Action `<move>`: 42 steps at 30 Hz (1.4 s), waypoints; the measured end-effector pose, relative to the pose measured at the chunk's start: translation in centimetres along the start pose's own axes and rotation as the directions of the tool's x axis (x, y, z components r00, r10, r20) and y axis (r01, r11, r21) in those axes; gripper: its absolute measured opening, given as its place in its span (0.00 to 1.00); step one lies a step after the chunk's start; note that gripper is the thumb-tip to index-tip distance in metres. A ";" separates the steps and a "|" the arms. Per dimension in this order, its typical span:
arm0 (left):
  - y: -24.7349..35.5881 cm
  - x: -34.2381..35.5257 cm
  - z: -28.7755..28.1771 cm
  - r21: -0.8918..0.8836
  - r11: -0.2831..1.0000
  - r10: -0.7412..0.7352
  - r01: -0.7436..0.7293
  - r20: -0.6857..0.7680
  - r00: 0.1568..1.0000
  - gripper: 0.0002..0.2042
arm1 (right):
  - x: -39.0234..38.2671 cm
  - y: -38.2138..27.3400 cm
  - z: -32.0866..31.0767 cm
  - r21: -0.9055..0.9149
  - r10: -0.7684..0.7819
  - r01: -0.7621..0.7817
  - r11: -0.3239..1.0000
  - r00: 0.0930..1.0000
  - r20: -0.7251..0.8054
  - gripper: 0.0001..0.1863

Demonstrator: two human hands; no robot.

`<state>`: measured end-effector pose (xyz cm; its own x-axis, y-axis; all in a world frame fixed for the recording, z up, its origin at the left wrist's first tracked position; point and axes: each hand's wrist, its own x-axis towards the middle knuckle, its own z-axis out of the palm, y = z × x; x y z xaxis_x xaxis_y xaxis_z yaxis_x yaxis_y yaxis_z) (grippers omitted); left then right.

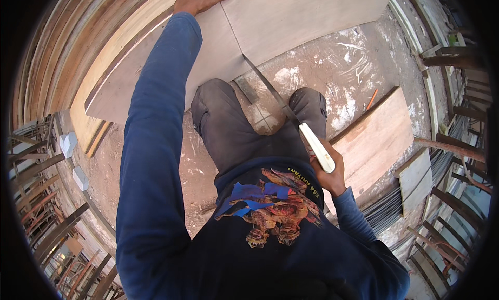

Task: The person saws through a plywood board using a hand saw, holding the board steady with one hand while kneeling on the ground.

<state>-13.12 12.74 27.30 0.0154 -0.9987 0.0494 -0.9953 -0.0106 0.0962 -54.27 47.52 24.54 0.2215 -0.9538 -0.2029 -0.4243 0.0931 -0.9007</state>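
My right hand (pixel 332 170) is closed round the white handle of a handsaw (pixel 273 92). The saw's narrow blade runs up and to the left from the hand, and its far end meets the near edge of a plywood sheet (pixel 291 24). From that point a thin dark line, a cut or a drawn mark, crosses the sheet to the far side. Beside the line's far end, my left hand (pixel 197 0) lies on the sheet with its thumb stretched out to the right; its other fingers show only in part.
Long boards (pixel 62 56) are stacked at the far left. A smaller plywood piece (pixel 379 136) lies at right, near an orange pencil-like stick (pixel 372 99). Dark rods (pixel 382 217) run along the right side. Timber props stand on both sides. The floor (pixel 358 61) has white splashes.
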 end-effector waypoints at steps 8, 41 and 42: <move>1.8 0.0 -0.4 -0.087 0.995 0.047 -0.050 -0.037 0.998 0.44 | 15.0 3.3 9.3 -0.026 0.010 -0.013 1.000 0.996 -0.088 0.25; 5.9 -5.1 -1.8 0.002 1.000 -0.028 0.028 0.085 0.996 0.43 | 12.9 2.2 4.9 -0.117 0.048 -0.048 0.992 0.999 -0.001 0.27; 5.9 -5.4 -1.6 -0.015 0.999 -0.027 0.028 0.086 0.996 0.44 | 12.4 2.3 4.5 -0.134 0.058 -0.054 0.989 0.998 0.022 0.27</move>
<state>-18.94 18.10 29.21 0.0337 -0.9987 -0.0393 -0.9930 -0.0379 0.1121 -48.52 37.17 18.20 0.2159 -0.9404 -0.2629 -0.5495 0.1055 -0.8288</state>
